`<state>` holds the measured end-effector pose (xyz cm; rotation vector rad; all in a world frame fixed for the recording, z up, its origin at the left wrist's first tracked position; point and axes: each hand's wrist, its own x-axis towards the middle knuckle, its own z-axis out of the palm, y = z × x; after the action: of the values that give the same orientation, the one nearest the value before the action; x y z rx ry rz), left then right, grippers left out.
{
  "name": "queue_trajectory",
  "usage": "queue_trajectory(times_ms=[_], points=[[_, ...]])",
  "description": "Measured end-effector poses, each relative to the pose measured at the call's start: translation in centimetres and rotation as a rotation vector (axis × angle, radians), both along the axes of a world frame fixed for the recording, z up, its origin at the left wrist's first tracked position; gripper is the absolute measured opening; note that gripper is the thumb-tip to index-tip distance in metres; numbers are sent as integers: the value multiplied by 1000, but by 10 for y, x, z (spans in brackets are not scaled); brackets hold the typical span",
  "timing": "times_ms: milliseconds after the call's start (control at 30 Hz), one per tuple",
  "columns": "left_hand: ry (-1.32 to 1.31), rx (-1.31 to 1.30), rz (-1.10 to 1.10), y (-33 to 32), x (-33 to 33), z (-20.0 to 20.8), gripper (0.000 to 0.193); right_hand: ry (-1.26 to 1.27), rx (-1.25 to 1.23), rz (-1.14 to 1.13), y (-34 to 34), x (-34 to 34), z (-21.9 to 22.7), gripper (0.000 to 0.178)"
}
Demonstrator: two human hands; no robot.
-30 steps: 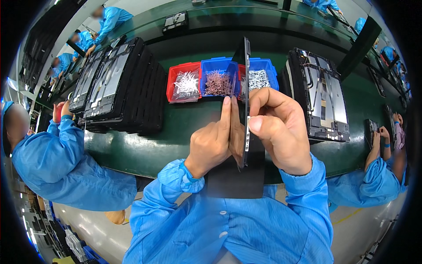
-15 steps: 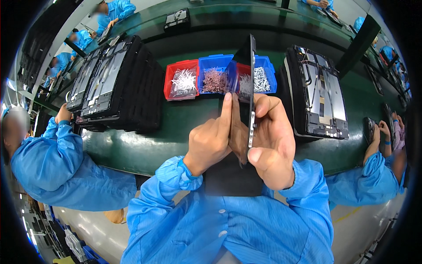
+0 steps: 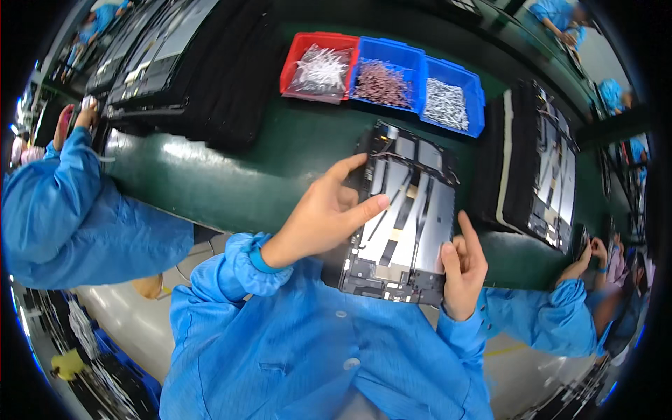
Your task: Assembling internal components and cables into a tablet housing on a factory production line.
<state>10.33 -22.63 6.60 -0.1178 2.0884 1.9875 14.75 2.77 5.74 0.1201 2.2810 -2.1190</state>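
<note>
In front of me, face up and slightly turned, is an opened tablet (image 3: 434, 224) with silver battery panels, black ribbon cables and dark circuit parts along both ends. My left hand (image 3: 322, 213) is at its left side, thumb over the silver face and index finger along the upper left edge. My right hand (image 3: 465, 269) holds the right edge near the lower corner, its thumb against the side and its index finger pointing up. What lies under the tablet is mostly hidden, as are some fingertips.
Beyond the tablet stand a red bin (image 3: 285, 77) of white pieces, a blue bin (image 3: 392, 47) of brownish pieces and another blue bin (image 3: 479, 105) of silvery pieces. Stacks of similar devices rise at left (image 3: 157, 59) and right (image 3: 556, 168). Co-workers in blue sit on both sides.
The tablet was upright, edge-on, in my right hand, with my left fingers by a brownish film. Now it lies face up, lower down, a hand at each side. The view has tilted.
</note>
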Motion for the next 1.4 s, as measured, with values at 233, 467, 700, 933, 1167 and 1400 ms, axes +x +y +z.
queue_trajectory(times_ms=[233, 467, 700, 933, 1167, 1400], points=[[340, -470, 19, -3, 22, -20, 53, 54, 119, -26, -10, 8, -25, 45], [343, -676, -59, -9, 31, -31, 55, 83, 560, 23, -13, 7, -27, 43], [458, -356, 62, -5, 37, 3, 43, 25, 98, -84, -20, 18, 34, 58], [913, -783, 243, -9, -116, -19, 22, 342, 386, -486, 109, -25, 100, 61], [958, -902, 244, -1, -151, -46, 10, 154, 23, -230, 196, -89, 117, 52], [926, -679, 360, 5, -150, -39, 8, 19, -19, -274, 195, -110, 108, 54]])
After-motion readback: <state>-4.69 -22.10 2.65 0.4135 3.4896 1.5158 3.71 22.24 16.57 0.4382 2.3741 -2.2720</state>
